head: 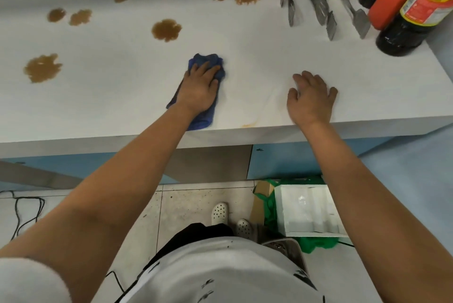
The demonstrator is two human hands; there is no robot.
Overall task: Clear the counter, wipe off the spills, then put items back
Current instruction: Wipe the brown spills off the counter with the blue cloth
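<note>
The blue cloth [208,62] lay near the front edge of the white surface [269,57], pressed flat under the left hand [199,89], whose fingers lay spread on it; the right hand [311,99] rested open on the surface, holding nothing. It looked soft, light and limp, best pinned by a flat palm at its middle; its long axis ran from the front edge away and slightly right, towards the brown spills [166,29].

The left hand [199,86] is pressing a blue cloth [207,61] flat on the white counter [269,57], near its front edge. The right hand [311,96] is resting palm-down to its right, fingers spread. Brown spills [166,29] are lying across the far left. Metal tongs [318,0] and sauce bottles [411,15] are standing at far right.
</note>
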